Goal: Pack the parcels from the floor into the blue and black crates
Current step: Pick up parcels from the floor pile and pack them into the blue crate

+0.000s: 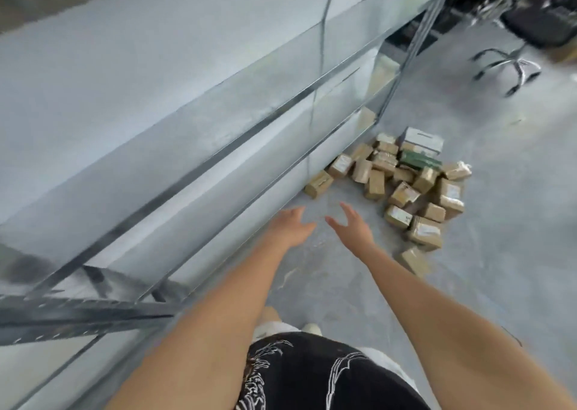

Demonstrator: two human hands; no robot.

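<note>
On the grey floor [359,284] beside a metal shelf [187,128], brown parcels [406,188] lie heaped, while the left hand [288,227] and right hand [354,225] reach forward, fingers spread, holding nothing.

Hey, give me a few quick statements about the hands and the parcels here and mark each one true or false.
1. Both hands, left hand and right hand, are empty. True.
2. The pile of parcels lies on the floor beside the metal shelving. True.
3. The right hand grips a brown parcel. False: it hangs open above bare floor.
4. A blue crate stands next to the pile. False: no crate is in view.
5. One green parcel lies among the brown ones. True.
</note>
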